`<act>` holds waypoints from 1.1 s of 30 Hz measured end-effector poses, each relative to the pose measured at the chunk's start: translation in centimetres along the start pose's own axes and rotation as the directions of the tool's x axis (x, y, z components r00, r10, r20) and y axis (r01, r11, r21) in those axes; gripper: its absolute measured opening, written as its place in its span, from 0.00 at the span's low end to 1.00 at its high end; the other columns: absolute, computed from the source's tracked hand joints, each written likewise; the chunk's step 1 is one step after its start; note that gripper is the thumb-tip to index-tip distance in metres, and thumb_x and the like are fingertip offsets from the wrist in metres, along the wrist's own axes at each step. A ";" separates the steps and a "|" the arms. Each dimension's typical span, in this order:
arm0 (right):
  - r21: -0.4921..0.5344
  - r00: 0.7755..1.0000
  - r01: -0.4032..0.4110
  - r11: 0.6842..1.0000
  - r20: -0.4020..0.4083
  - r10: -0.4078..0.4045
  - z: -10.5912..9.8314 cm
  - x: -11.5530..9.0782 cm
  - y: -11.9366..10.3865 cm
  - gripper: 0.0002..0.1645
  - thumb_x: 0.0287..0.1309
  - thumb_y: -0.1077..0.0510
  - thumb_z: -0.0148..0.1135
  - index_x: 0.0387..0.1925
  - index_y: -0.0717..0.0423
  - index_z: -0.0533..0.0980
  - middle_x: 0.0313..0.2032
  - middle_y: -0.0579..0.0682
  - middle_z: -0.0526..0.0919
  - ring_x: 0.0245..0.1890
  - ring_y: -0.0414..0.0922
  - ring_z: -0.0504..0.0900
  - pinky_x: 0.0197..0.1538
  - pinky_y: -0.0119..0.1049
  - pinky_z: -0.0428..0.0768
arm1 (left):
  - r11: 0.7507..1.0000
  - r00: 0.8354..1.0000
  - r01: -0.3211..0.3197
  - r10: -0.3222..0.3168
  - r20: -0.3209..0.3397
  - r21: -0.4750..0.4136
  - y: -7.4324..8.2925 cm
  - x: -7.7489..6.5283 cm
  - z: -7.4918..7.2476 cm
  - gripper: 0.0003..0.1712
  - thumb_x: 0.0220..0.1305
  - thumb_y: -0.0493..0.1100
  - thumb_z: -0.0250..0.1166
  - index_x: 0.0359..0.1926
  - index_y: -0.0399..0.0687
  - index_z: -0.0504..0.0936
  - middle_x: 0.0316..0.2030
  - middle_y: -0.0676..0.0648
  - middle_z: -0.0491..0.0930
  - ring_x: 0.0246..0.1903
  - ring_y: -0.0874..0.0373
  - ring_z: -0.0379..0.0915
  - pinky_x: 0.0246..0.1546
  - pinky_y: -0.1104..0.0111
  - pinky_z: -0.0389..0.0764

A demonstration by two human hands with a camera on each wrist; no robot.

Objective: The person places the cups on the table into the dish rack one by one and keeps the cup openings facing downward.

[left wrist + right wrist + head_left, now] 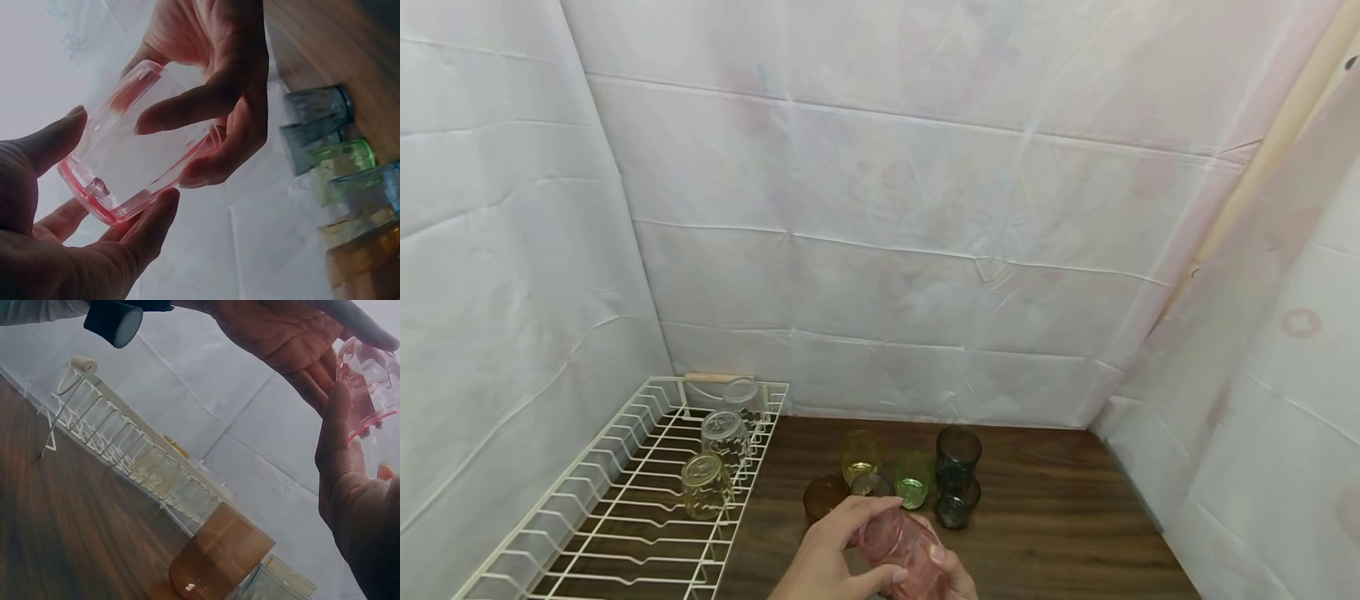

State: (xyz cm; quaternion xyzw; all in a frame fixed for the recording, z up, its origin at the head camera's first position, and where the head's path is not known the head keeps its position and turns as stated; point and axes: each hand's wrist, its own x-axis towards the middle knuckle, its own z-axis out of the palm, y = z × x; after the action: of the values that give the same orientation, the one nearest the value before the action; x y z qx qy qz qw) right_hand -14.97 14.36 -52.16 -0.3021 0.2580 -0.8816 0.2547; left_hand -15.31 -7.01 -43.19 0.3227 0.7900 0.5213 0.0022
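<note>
A pink clear glass (904,546) is held up between both hands, tilted on its side, above the near part of the wooden table. My left hand (831,554) grips its thick base end with thumb and fingers, as the left wrist view shows. From the other side, my right hand (957,577) grips the glass toward its rim, fingers wrapped over the wall. Just beyond the hands stand a brown glass (823,497), a yellow glass (859,454), a green glass (912,479) and a greyish-blue glass (871,483), the last partly hidden by the left hand.
Two dark blue-grey glasses (958,454) stand right of the green one. On the left, a white wire dish rack (625,537) bears a yellowish glass (706,487) and two clear glasses (726,437), all upside down along its right side. White sheeting (880,292) walls the back and sides.
</note>
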 end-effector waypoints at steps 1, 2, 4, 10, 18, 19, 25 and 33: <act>-0.007 1.000 -0.003 1.000 0.009 0.003 0.0 0.0 0.1 0.26 0.83 0.53 0.37 0.73 0.37 0.70 0.69 0.47 0.76 0.65 0.40 0.79 0.70 0.34 0.79 | 1.000 1.000 -0.003 0.003 -0.015 -0.011 -0.1 -0.2 0.1 0.34 0.66 0.56 0.76 0.71 0.59 0.79 0.58 0.45 0.83 0.53 0.63 0.83 0.44 0.72 0.87; -0.017 1.000 -0.004 1.000 0.015 0.004 0.0 0.0 0.1 0.26 0.83 0.53 0.36 0.73 0.37 0.69 0.69 0.47 0.76 0.65 0.40 0.79 0.70 0.33 0.79 | 1.000 1.000 -0.005 0.005 -0.030 -0.023 -0.2 -0.3 0.2 0.33 0.66 0.55 0.76 0.70 0.59 0.80 0.57 0.45 0.83 0.53 0.63 0.83 0.44 0.72 0.88; -0.029 1.000 -0.002 1.000 0.029 0.003 0.0 0.1 0.2 0.27 0.83 0.53 0.35 0.74 0.36 0.69 0.69 0.46 0.77 0.65 0.39 0.79 0.70 0.33 0.78 | 0.999 0.999 -0.006 0.003 -0.054 -0.050 -0.4 -0.6 0.4 0.32 0.66 0.53 0.77 0.70 0.59 0.80 0.57 0.44 0.83 0.53 0.64 0.83 0.44 0.71 0.89; -0.039 0.998 -0.006 0.999 0.055 0.008 0.0 0.5 0.7 0.27 0.82 0.52 0.36 0.75 0.36 0.68 0.68 0.45 0.79 0.63 0.37 0.80 0.69 0.31 0.78 | 0.997 0.994 0.017 -0.025 -0.108 -0.073 -0.4 -1.2 0.6 0.30 0.67 0.51 0.77 0.68 0.62 0.82 0.56 0.45 0.83 0.52 0.69 0.81 0.43 0.71 0.88; -0.063 0.998 -0.053 0.997 0.017 0.054 0.3 0.7 0.6 0.25 0.86 0.47 0.36 0.73 0.32 0.70 0.71 0.42 0.77 0.69 0.38 0.78 0.74 0.34 0.77 | 0.997 0.984 0.051 -0.060 -0.170 -0.057 -0.4 -1.6 0.2 0.31 0.64 0.51 0.79 0.67 0.62 0.82 0.56 0.46 0.84 0.51 0.67 0.82 0.41 0.71 0.89; -0.068 0.999 -0.045 0.997 0.023 0.047 0.3 0.7 0.6 0.26 0.87 0.47 0.34 0.74 0.33 0.70 0.72 0.42 0.76 0.71 0.39 0.77 0.75 0.35 0.76 | 0.996 0.982 0.064 -0.074 -0.175 -0.062 -0.3 -1.7 0.2 0.31 0.64 0.51 0.79 0.67 0.62 0.82 0.56 0.45 0.84 0.50 0.67 0.83 0.40 0.71 0.89; -0.135 0.997 -0.068 0.989 -0.048 0.062 0.6 0.8 0.7 0.26 0.87 0.46 0.33 0.75 0.34 0.70 0.72 0.43 0.76 0.70 0.41 0.79 0.74 0.40 0.78 | 0.985 0.964 0.137 -0.156 -0.214 -0.104 0.1 -1.8 -0.3 0.33 0.59 0.52 0.82 0.65 0.63 0.83 0.53 0.48 0.86 0.43 0.70 0.85 0.39 0.71 0.89; -0.296 0.996 -0.002 0.955 -0.090 -0.026 -0.3 0.9 0.6 0.25 0.88 0.54 0.36 0.75 0.42 0.70 0.71 0.42 0.77 0.71 0.42 0.79 0.72 0.44 0.82 | 0.990 0.925 0.132 -0.140 -0.352 -0.047 0.5 -2.1 -1.1 0.35 0.52 0.50 0.86 0.61 0.68 0.83 0.50 0.57 0.86 0.40 0.71 0.85 0.36 0.70 0.89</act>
State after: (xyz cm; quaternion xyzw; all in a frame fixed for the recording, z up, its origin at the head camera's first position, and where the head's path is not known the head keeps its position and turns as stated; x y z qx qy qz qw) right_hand -15.60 13.49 -52.39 -0.2970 0.3969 -0.8477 0.1888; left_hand -13.77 -8.89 -42.99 0.1678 0.7920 0.5784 -0.1006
